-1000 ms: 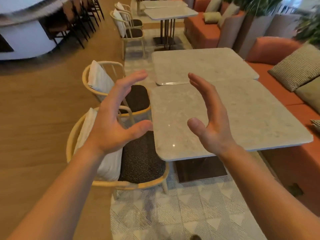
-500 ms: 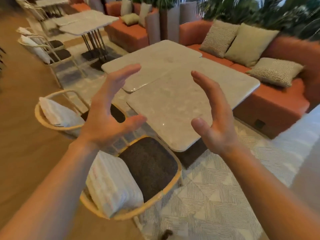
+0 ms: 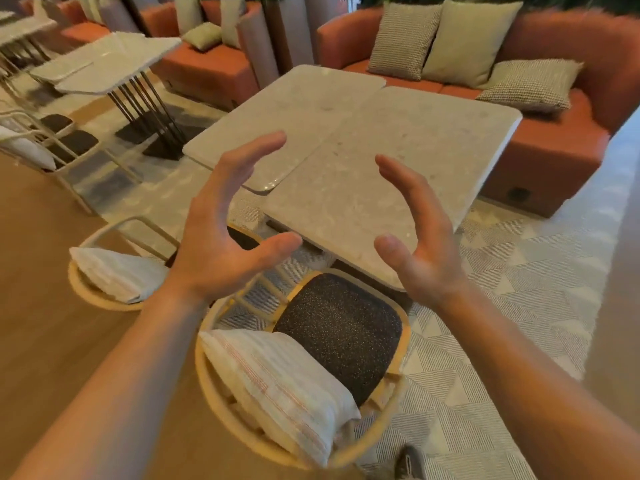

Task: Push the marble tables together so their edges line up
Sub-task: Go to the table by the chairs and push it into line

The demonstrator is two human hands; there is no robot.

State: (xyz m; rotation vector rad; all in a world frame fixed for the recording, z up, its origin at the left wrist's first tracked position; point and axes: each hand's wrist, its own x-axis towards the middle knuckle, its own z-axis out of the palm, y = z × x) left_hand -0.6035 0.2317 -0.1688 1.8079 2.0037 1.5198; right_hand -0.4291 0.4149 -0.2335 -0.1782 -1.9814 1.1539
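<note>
Both hands empty, I note: left hand [image 3: 221, 233] and right hand [image 3: 419, 237] spread, fingers curved, poised to grasp. Near marble table [image 3: 388, 174] beyond fingertips, untouched; far marble table [image 3: 277, 112] abuts it, offset. Chair [image 3: 311, 358] below palms.

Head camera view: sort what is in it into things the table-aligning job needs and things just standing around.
Part of the job:
near marble table
far marble table
left hand, open, touching nothing
right hand, open, touching nothing

Just standing around:
near chair
striped cushion
second chair
orange sofa
</note>
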